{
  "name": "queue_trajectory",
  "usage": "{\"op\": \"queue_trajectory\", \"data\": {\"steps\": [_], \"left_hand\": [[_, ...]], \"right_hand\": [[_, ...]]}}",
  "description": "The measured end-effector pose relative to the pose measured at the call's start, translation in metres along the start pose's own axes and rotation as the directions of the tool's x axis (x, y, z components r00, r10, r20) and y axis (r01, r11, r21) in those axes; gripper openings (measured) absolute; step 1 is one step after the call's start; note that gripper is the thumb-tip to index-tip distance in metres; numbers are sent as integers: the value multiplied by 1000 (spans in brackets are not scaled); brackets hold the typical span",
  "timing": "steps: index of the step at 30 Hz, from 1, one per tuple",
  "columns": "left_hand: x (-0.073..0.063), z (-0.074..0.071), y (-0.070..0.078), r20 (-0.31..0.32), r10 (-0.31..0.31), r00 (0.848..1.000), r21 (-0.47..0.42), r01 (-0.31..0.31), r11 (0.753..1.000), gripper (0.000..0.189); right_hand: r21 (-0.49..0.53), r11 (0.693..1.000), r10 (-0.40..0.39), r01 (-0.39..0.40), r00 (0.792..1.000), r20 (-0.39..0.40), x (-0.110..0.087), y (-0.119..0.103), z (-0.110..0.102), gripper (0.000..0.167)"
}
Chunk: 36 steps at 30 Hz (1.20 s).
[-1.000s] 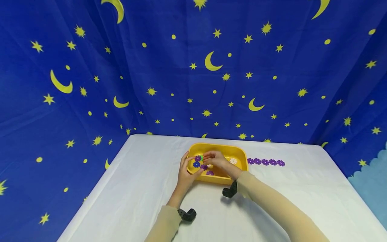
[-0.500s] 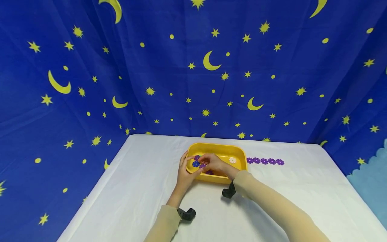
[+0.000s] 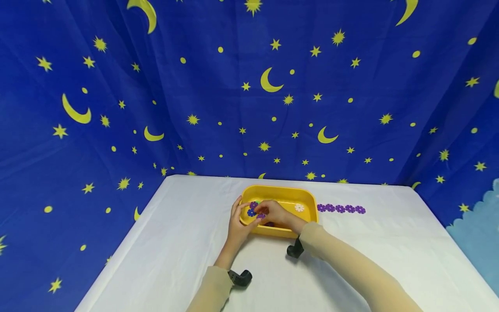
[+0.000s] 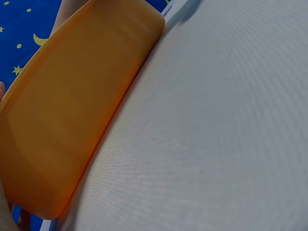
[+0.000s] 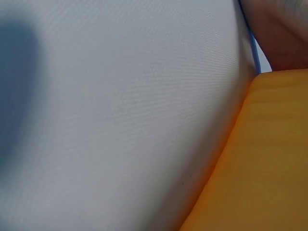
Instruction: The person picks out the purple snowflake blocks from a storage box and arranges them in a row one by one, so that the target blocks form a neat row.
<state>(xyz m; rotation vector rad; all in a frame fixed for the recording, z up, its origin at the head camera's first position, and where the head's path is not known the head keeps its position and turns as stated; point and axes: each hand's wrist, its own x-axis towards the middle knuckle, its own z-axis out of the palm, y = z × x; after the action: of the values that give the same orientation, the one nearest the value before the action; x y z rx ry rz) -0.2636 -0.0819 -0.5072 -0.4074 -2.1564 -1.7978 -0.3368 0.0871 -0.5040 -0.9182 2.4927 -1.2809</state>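
In the head view my left hand [image 3: 237, 227] grips the left end of a yellow plastic bin [image 3: 308, 230], with the thumb at the near rim and the fingers at the left rim. My right hand [image 3: 273, 213] reaches inside, its fingers bent down right at a purple flower-shaped disc [image 3: 260, 216]; I cannot tell whether they pinch it. Another purple flower disc [image 3: 254, 204] and a blue flower disc [image 3: 251, 212] lie just left of those fingertips. A bit of green shows behind them. Both wrist views show mostly the outer wall of the bin [image 4: 72, 106].
A white flower disc [image 3: 299, 208] lies in the right part of the bin. Right of the bin, a row of several purple flower discs [image 3: 340, 209] lies on the white-covered table [image 3: 374, 242]. A blue curtain [image 3: 218, 95] with moons and stars hangs behind.
My right hand has shifted slightly left and down, its fingers bending in onto the purple flower disc. My left hand stays at the bin's left end.
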Motion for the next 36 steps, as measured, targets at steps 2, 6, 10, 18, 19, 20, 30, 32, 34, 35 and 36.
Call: {"op": "queue_trajectory", "data": {"steps": [2,6,10,18,19,20,30,32,34,35,36], "left_hand": [[0,0,0,-2,0,1000,-7,0,1000,47],[0,0,1,5,-1,1000,-15,1,1000,49],[0,0,-1,6,5,1000,-31,-5,1000,53],[-2,1,-3,0,1,1000,-25,-1,1000,51],[-2,1,-3,-2,0,1000,-23,0,1000,51],[-2,1,-2,-3,1,1000,-16,-1,1000,50],[0,1,-2,-11,32,999,-1,-32,999,49],[0,1,-2,-9,25,1000,-9,-25,1000,49],[0,1,-2,-6,16,1000,-14,-16,1000,49],[0,1,-2,-3,9,1000,-19,-9,1000,49],[0,0,-3,0,3,1000,-20,-3,1000,49]], "right_hand": [[-7,1000,6,-6,1000,-4,0,0,1,31],[-5,1000,13,-13,1000,-19,0,0,0,32],[48,998,52,-49,996,-68,-1,0,-1,34],[141,989,67,-47,988,-142,-2,-1,-3,36],[137,989,67,-46,986,-151,-2,-1,-3,35],[142,988,76,-53,985,-158,-2,-2,-4,35],[190,981,74,-22,959,-272,2,1,-12,38],[197,980,83,-25,952,-293,0,0,-15,39],[201,979,99,-37,946,-309,-3,-2,-18,39],[202,978,114,-50,942,-317,-5,-3,-20,39],[207,976,128,-62,938,-324,-7,-5,-22,39]]}}
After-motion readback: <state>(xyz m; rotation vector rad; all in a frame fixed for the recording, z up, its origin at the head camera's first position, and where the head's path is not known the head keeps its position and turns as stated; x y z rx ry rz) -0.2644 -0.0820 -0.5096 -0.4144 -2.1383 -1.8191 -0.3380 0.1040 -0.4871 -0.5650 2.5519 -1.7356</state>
